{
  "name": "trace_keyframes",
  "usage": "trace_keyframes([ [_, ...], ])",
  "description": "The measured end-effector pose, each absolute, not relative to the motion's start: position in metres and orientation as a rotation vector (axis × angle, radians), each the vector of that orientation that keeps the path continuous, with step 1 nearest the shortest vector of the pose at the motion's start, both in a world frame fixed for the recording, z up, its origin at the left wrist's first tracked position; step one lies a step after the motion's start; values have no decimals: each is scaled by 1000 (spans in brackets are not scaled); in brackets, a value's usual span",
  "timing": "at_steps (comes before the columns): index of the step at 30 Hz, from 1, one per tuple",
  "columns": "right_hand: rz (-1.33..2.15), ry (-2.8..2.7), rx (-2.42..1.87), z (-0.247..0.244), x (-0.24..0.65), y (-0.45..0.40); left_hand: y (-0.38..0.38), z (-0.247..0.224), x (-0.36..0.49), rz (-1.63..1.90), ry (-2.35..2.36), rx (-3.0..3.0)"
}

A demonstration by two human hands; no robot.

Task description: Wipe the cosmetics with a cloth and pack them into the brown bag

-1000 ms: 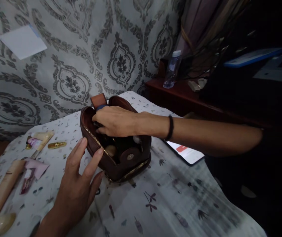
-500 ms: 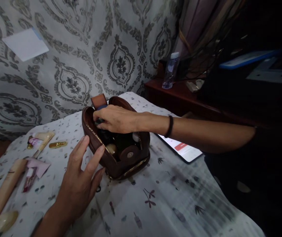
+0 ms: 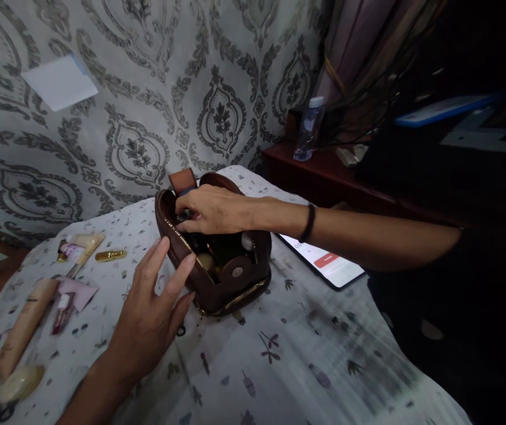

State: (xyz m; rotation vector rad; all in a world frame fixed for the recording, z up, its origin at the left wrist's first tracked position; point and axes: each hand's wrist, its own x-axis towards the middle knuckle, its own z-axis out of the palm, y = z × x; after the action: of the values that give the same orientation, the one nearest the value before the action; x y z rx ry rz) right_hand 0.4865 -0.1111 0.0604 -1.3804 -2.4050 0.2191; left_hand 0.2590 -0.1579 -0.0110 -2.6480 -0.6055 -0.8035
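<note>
A brown zip pouch stands unzipped on the white patterned cloth. My left hand has its fingers spread, fingertips against the pouch's near left side. Inside the pouch, my right hand has its fingers curled down around something dark, mostly hidden by the fingers and the rim. A dark band circles that wrist. Within the pouch I also see a pale round item and a whitish cap; other contents are in shadow.
Left on the cloth lie a beige tube, a small red-tinted bottle, a gold tube, a brush and a pale oval item. A lit phone lies under my right forearm. A plastic bottle stands on the dark red table.
The view has shifted slightly, so everything sits a little further right. Both hands keep nearly the same places; my right hand stays in the pouch with its fingers curled.
</note>
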Motion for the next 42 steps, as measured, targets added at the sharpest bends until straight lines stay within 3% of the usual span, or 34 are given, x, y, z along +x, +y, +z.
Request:
trace_keyframes([
  [12, 208, -2354, -1398, 61, 484, -119, -162, -3, 251, -809, -639, -2746],
  [28, 181, -2228, -1574, 53, 472, -103, -200, -26, 171, -684, -1337, -2887],
  [42, 129, -2193, -1562, 47, 472, -109, -188, -36, 145, -670, -1432, -2912],
])
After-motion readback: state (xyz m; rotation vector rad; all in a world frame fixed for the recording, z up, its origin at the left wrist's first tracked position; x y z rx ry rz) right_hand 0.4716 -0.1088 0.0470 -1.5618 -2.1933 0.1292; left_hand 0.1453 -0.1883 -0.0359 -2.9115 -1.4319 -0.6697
